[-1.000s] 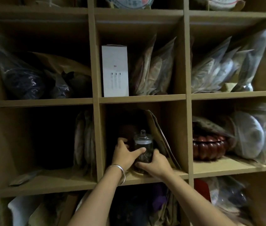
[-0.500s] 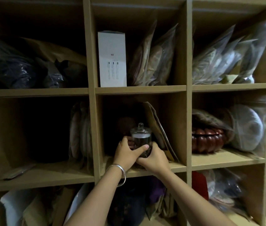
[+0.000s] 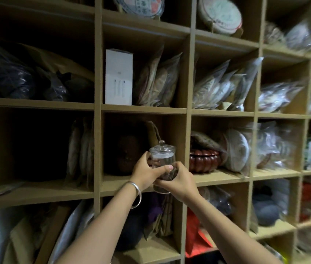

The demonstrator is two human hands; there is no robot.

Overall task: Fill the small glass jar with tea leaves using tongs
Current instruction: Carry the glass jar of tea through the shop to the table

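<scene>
A small clear glass jar [image 3: 162, 168] with a knobbed glass lid [image 3: 162, 149] holds dark loose tea leaves [image 3: 167, 175] in its lower half; its upper half looks empty. Both hands clasp it upright in front of the middle compartment of a tan wooden cubby shelf [image 3: 188, 111], its base level with the board's front edge. The left hand [image 3: 145, 171], with a silver bangle [image 3: 136, 193] at the wrist, wraps its fingers around the jar's left side, thumb across the front. The right hand [image 3: 179, 181] curls closed around the lower right side. Neighbouring cubbies hold a white upright carton [image 3: 119, 77], clear plastic bags of flat tea cakes [image 3: 225, 86] and a dark red ribbed wooden bowl [image 3: 204, 161]. The room is dim.
</scene>
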